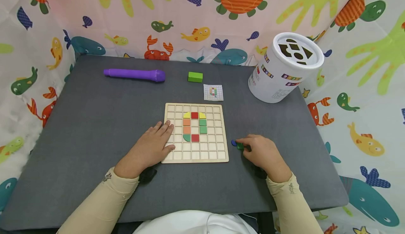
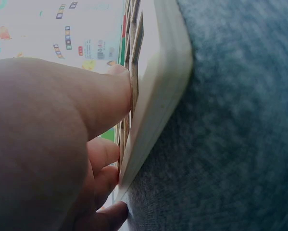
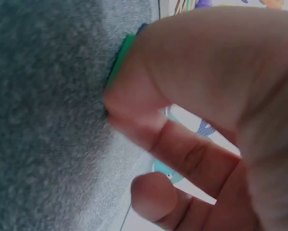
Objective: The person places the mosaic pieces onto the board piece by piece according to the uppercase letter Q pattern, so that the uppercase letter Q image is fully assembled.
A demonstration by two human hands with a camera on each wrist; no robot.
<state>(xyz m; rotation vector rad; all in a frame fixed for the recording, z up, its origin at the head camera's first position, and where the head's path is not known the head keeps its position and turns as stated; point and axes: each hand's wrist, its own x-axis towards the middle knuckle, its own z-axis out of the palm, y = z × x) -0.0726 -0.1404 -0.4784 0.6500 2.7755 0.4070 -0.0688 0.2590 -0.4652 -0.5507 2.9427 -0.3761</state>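
Observation:
A wooden grid board [image 1: 212, 155] lies on the grey table, with red, yellow, orange and green tiles set in a ring in its upper middle. My left hand [image 1: 152, 147] rests on the board's left edge, fingers spread; the left wrist view shows the thumb on the board's rim. Right of the board, my right hand [image 1: 261, 151] pinches a green tile [image 1: 239, 145] between thumb and index finger, low at the table surface. Partly hidden beside it is a blue rounded piece [image 1: 233, 143]. The right wrist view shows the green tile [image 3: 120, 60] at the fingertips.
Behind the board lie a small pattern card [image 1: 213, 92] and a green block [image 1: 195, 77]. A purple microphone-shaped stick [image 1: 134, 74] is at the back left. At the back right stands a white tub [image 1: 281, 72] with shaped holes in its lid. A printed cloth hangs around the table.

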